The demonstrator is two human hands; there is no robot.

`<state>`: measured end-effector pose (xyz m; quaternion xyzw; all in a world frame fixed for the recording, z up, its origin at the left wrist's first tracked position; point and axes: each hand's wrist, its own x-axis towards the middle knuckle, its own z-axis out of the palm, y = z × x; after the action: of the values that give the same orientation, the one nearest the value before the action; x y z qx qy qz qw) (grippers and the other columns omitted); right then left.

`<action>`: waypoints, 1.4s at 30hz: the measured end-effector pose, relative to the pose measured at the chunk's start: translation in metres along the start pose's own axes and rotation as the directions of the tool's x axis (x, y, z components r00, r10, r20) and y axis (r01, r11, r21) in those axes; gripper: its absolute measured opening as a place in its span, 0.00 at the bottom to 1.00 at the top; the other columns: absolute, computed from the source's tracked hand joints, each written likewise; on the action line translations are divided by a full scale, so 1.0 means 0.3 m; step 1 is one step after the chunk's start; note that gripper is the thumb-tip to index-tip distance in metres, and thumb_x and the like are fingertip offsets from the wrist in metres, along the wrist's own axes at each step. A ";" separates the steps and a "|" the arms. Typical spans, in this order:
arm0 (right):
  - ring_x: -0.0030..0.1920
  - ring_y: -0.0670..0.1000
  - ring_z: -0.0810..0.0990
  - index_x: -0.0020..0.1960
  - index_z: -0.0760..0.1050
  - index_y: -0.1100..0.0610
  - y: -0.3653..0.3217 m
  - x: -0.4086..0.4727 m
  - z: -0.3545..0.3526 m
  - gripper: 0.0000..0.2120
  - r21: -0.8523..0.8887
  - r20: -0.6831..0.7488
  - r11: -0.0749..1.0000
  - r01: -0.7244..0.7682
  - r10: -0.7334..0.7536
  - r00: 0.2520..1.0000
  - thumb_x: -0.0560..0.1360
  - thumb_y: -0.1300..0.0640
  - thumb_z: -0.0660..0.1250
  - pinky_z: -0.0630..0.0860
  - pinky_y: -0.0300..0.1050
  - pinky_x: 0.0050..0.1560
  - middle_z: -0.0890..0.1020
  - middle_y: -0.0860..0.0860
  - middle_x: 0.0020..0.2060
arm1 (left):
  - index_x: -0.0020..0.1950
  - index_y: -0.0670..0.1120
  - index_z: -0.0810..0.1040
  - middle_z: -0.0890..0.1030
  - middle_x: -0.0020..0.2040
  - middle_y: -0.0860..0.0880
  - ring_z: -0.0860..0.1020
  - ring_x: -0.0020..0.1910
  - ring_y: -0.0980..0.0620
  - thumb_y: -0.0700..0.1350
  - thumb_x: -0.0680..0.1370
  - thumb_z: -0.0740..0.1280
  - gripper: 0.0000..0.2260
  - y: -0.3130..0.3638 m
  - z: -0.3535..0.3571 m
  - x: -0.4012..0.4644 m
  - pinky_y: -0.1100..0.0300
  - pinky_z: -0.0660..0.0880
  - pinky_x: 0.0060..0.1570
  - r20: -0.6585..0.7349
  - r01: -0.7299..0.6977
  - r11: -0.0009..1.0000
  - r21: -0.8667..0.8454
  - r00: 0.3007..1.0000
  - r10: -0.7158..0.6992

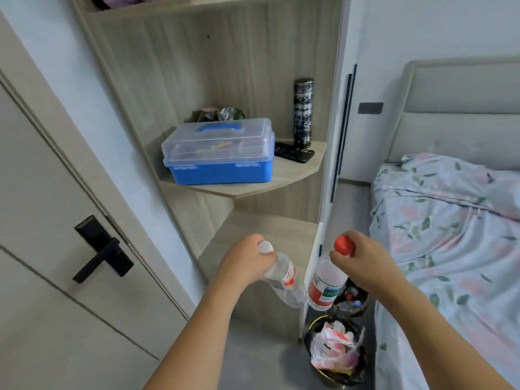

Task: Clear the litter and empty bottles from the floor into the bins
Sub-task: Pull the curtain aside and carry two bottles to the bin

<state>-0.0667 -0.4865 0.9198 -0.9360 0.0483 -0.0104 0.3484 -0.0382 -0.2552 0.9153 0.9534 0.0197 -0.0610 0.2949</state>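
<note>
Carrying an empty bottle in each hand, a person stands over two bins wedged between a corner shelf unit (253, 192) and a bed (450, 249), seen from the head camera. The left hand (247, 260) curls its fingers round the neck of a clear white-capped bottle (284, 280), whose long axis slants down and to the right. The right hand (363, 257) pinches the neck of a red-capped bottle (326, 285) just under the cap, so that it hangs nearly upright. Both bottle bases meet above the far bin (354, 302), dark-lined and partly hidden behind the red-labelled bottle. The near bin (334, 350), stuffed with crumpled plastic bags, sits lower in the frame and closer to the person. Judged from this, the right hand's bottle hangs most directly over the far bin; the left one needs a short swing rightward before release.
</note>
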 end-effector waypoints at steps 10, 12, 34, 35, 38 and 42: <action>0.40 0.56 0.75 0.47 0.72 0.57 0.495 0.443 -0.191 0.11 0.013 -0.178 0.958 -0.287 0.285 0.942 0.72 0.51 0.66 0.71 0.46 0.37 0.78 0.55 0.39 | 0.45 0.51 0.73 0.79 0.43 0.52 0.77 0.43 0.47 0.55 0.71 0.65 0.09 0.393 0.399 0.543 0.55 0.75 0.40 0.154 -0.155 0.977 0.146 0.979 0.132; 0.40 0.56 0.75 0.47 0.72 0.58 0.600 0.541 -0.148 0.09 -0.006 -0.163 0.945 -0.326 0.321 0.933 0.72 0.52 0.66 0.71 0.47 0.38 0.78 0.54 0.39 | 0.46 0.51 0.73 0.79 0.42 0.52 0.78 0.43 0.46 0.55 0.72 0.64 0.09 0.415 0.520 0.659 0.54 0.77 0.41 0.198 -0.177 0.970 0.168 0.970 0.142; 0.46 0.51 0.81 0.60 0.67 0.49 1.960 1.214 1.368 0.12 -0.249 0.164 0.878 -0.409 0.454 0.876 0.78 0.51 0.62 0.80 0.48 0.49 0.79 0.49 0.49 | 0.53 0.52 0.68 0.78 0.47 0.51 0.73 0.40 0.53 0.51 0.78 0.63 0.07 -0.332 2.202 1.476 0.59 0.69 0.38 0.519 -0.382 0.826 0.415 0.845 0.129; 0.45 0.52 0.81 0.59 0.68 0.49 1.980 1.226 1.400 0.11 -0.264 0.158 0.878 -0.398 0.447 0.881 0.78 0.50 0.62 0.80 0.50 0.49 0.79 0.49 0.48 | 0.54 0.51 0.69 0.77 0.46 0.51 0.73 0.39 0.53 0.51 0.79 0.63 0.07 -0.351 2.232 1.487 0.59 0.68 0.37 0.527 -0.399 0.813 0.423 0.838 0.137; 0.45 0.53 0.81 0.58 0.68 0.50 2.027 1.253 1.475 0.10 -0.317 0.146 0.880 -0.354 0.414 0.898 0.78 0.49 0.61 0.80 0.51 0.47 0.79 0.50 0.49 | 0.54 0.50 0.70 0.75 0.42 0.52 0.74 0.38 0.52 0.50 0.79 0.62 0.06 -0.405 2.306 1.511 0.58 0.71 0.37 0.546 -0.433 0.780 0.452 0.826 0.142; 0.46 0.53 0.80 0.58 0.68 0.51 2.066 1.283 1.540 0.11 -0.365 0.136 0.889 -0.276 0.344 0.929 0.78 0.49 0.61 0.80 0.49 0.45 0.79 0.51 0.50 | 0.57 0.51 0.73 0.79 0.47 0.49 0.79 0.44 0.49 0.50 0.78 0.63 0.09 -0.465 2.388 1.531 0.54 0.79 0.45 0.556 -0.449 0.751 0.485 0.821 0.131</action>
<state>0.2894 -0.6895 0.1598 -0.9584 0.1640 0.1464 0.1822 0.3320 -0.5438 0.1919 0.9393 -0.2293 -0.2544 -0.0192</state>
